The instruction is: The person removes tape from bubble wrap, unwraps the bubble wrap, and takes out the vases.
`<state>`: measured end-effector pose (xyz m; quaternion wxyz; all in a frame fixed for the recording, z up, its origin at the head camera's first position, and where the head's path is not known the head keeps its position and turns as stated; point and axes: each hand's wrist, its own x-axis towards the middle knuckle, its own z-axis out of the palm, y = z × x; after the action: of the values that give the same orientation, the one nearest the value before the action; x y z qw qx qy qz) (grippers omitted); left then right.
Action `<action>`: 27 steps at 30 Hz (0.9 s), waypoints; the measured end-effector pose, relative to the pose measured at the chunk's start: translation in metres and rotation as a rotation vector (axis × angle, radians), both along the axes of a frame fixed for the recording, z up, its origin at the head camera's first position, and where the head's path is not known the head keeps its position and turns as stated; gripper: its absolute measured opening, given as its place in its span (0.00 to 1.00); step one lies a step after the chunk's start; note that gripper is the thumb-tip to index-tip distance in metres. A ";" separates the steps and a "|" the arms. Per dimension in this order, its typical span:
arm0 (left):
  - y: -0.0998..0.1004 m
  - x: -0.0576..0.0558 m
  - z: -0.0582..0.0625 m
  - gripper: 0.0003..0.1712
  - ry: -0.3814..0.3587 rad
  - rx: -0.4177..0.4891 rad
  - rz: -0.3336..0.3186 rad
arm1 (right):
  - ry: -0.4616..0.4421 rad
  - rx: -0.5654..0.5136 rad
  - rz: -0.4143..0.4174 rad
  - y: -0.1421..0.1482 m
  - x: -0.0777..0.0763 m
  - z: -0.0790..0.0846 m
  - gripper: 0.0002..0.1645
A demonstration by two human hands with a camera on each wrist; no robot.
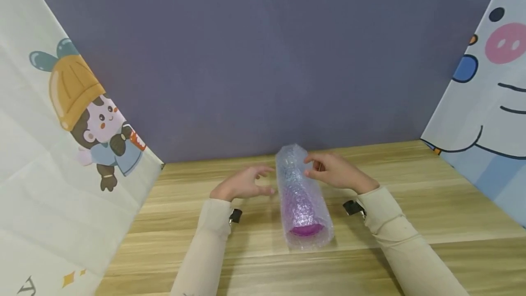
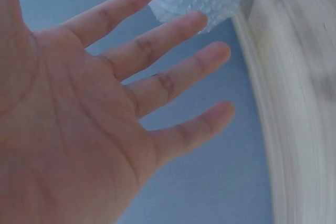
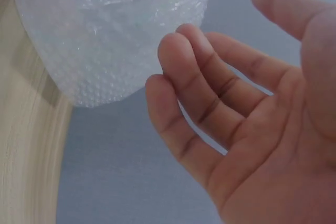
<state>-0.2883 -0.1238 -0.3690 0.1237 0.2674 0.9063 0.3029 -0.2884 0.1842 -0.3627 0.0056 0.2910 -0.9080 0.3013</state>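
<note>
A roll of bubble wrap (image 1: 302, 200) lies lengthwise on the table, wrapped around a shiny object that is pale blue at the far end and purple toward me. The purple round base (image 1: 307, 230) shows inside the near end; the wrap blurs the rest. My left hand (image 1: 248, 182) is just left of the wrap, and its spread fingers show in the left wrist view with nothing in them. On the other side, my right hand (image 1: 334, 170) is close by the wrap's upper right edge, its fingers loosely bent and the palm bare in the right wrist view.
The wood-grain table (image 1: 181, 241) ends at a dark grey-blue back panel (image 1: 263, 58). White cloths with cartoon prints stand along both sides, a child in a yellow hat (image 1: 76, 88) at left and a pink-snouted figure (image 1: 505, 44) at right.
</note>
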 end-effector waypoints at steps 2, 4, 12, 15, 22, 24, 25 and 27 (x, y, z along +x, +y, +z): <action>0.002 0.000 -0.001 0.42 -0.022 0.006 -0.004 | -0.014 0.006 0.017 -0.001 0.000 0.000 0.27; 0.005 0.000 -0.002 0.43 -0.038 0.004 -0.008 | -0.028 0.017 0.024 -0.001 0.001 -0.001 0.28; 0.020 0.004 -0.006 0.53 -0.089 -0.012 -0.024 | -0.041 0.015 0.034 -0.005 0.002 -0.002 0.31; 0.025 0.005 -0.007 0.57 -0.102 0.000 -0.019 | -0.038 0.004 0.041 -0.008 0.001 -0.003 0.32; 0.034 0.005 -0.014 0.60 -0.107 0.002 0.007 | -0.044 0.013 0.033 -0.013 0.003 -0.005 0.36; 0.037 0.005 -0.015 0.61 -0.095 -0.009 0.003 | -0.046 0.020 0.030 -0.013 0.004 -0.006 0.37; 0.038 0.005 -0.015 0.62 -0.088 -0.015 0.002 | -0.048 0.021 0.030 -0.013 0.004 -0.006 0.37; 0.040 0.006 -0.015 0.62 -0.072 -0.031 -0.001 | -0.051 0.025 0.031 -0.013 0.004 -0.007 0.38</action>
<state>-0.2820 -0.0836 -0.3844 0.1607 0.2547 0.9057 0.2982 -0.2844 0.1709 -0.3694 -0.0257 0.2972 -0.9070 0.2972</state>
